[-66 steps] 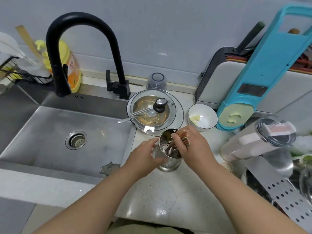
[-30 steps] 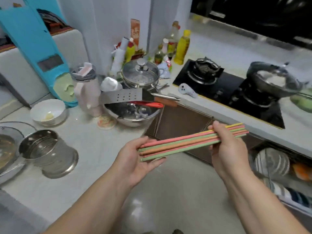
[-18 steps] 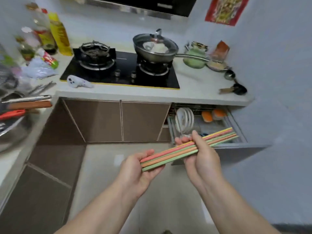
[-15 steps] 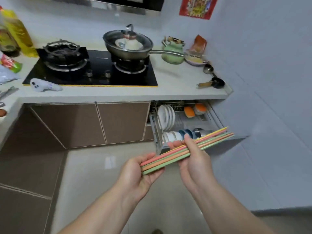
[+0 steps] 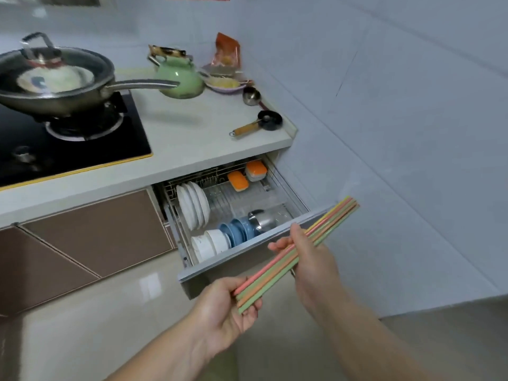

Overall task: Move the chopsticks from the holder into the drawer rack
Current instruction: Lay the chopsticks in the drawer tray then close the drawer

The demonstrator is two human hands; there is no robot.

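Bundle of long pastel chopsticks (image 5: 299, 253), pink, orange, green, yellow, gripped at the near end by left hand (image 5: 225, 312), pinched midway by right hand (image 5: 310, 259), tilted over open drawer rack (image 5: 239, 204).

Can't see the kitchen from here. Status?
Left hand and right hand both gripping the chopsticks. Bundle level, in front of the open drawer rack. Not in yet. Nothing blocking.

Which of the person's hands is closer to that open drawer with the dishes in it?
The right hand. It holds the chopsticks at the front edge of the drawer rack. The left hand grips their near ends, lower and further back, over the floor.
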